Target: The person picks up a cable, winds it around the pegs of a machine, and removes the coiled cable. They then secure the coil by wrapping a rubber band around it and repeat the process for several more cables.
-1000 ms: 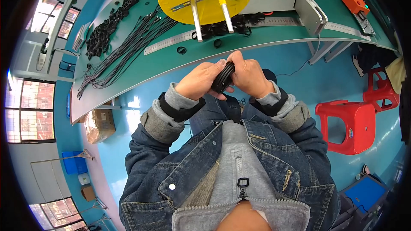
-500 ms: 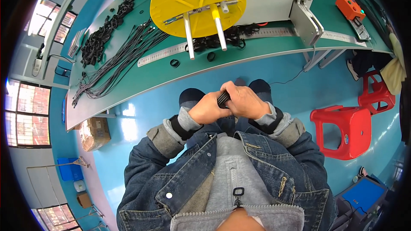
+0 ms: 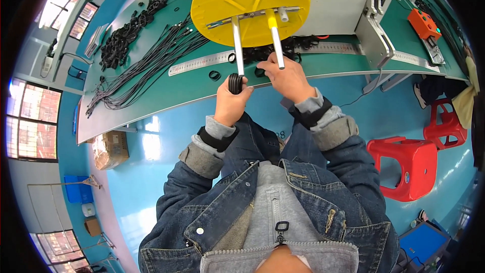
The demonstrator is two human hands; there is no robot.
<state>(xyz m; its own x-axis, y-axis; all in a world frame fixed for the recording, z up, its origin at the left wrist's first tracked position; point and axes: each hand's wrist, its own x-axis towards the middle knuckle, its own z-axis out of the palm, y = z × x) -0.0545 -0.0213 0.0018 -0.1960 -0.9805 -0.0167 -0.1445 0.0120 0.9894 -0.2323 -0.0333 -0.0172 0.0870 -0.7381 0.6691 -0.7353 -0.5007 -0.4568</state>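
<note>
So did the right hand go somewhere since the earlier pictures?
Yes, the right hand has moved forward: its fingers now reach over the green table; just before, it was short of the table's edge.

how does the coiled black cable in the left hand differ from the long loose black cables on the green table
The coiled black cable is wound into a compact bundle; the long loose black cables stretch out at length.
The coil is held in the left hand; the loose cables lie on the green table, untouched.
Both are black and thin-stranded.
</note>
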